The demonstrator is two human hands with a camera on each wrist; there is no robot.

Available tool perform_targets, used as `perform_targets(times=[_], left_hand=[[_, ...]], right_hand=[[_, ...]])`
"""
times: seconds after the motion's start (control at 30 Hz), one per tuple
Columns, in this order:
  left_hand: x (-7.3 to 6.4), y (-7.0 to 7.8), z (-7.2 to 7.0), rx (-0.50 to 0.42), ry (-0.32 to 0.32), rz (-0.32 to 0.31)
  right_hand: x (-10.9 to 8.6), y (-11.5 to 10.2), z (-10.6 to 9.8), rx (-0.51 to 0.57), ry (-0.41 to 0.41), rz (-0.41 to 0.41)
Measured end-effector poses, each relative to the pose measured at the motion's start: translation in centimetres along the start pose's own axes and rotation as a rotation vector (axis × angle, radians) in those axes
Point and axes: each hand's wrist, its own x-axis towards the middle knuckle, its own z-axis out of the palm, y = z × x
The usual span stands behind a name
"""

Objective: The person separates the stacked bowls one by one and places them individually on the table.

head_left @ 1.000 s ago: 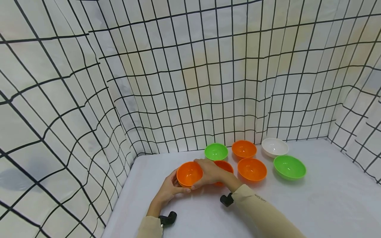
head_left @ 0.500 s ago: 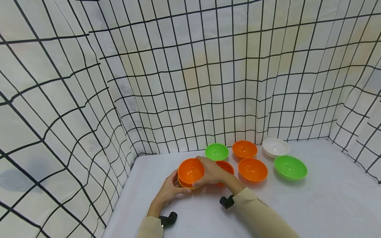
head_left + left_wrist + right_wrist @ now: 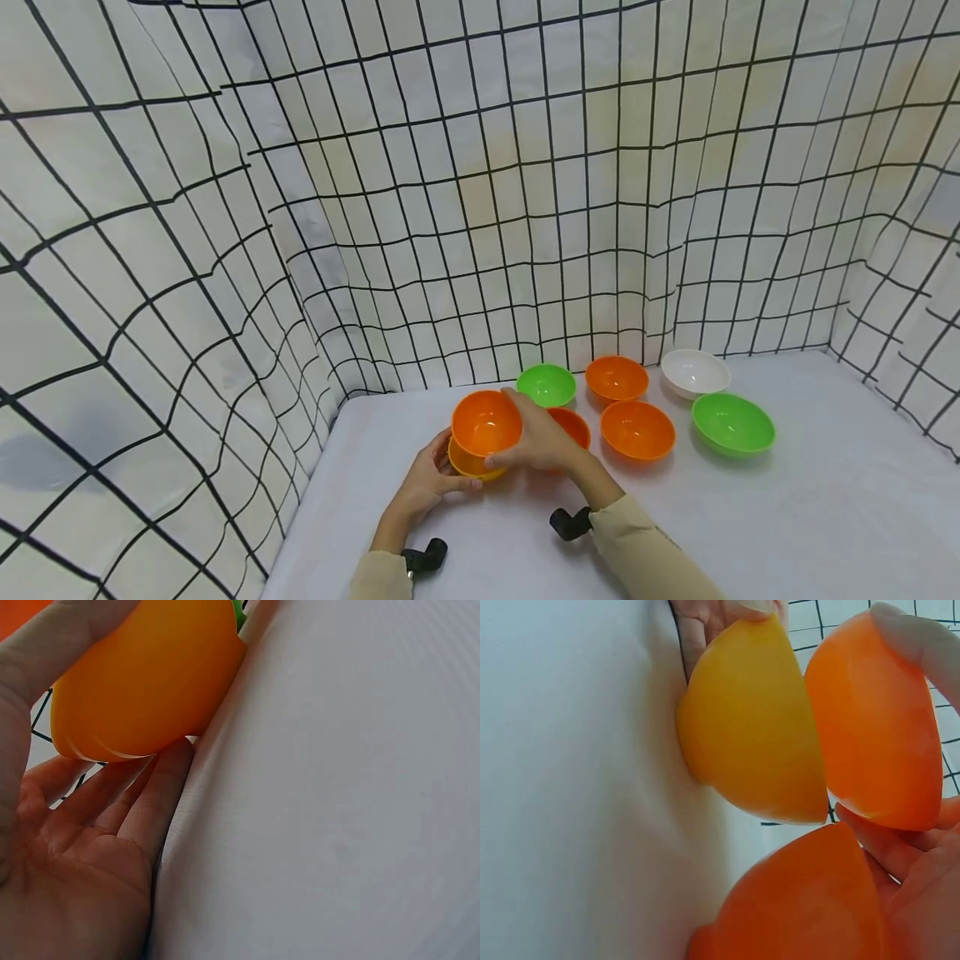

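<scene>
My right hand (image 3: 542,437) grips an orange bowl (image 3: 486,423) by its rim, thumb in front and fingers behind. This bowl is tilted just above a yellow bowl (image 3: 467,463), whose inside it partly covers. In the right wrist view the yellow bowl (image 3: 750,720) rests on the white cloth, and the held orange bowl (image 3: 877,727) is over its mouth. Around the yellow bowl's left side my left hand (image 3: 427,486) curves, thumb at the front and fingers behind. Another orange bowl (image 3: 572,427) stands under my right hand and is partly hidden by it.
Behind stand a small green bowl (image 3: 547,385), an orange bowl (image 3: 617,378) and a white bowl (image 3: 694,373). Nearer right are an orange bowl (image 3: 637,430) and a larger green bowl (image 3: 732,425). Gridded cloth walls (image 3: 480,192) enclose the white table (image 3: 840,500).
My right hand has raised the orange bowl up out of the yellow one, and more of the yellow bowl shows. My left hand has stayed at the yellow bowl.
</scene>
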Motion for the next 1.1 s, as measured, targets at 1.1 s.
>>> perform_targets(times=[1.1], left_hand=[[0.7, 0.5, -1.4, 0.263, 0.175, 0.022]], right_hand=[[-1.0, -0.4, -1.7, -0.031, -0.027, -0.030]])
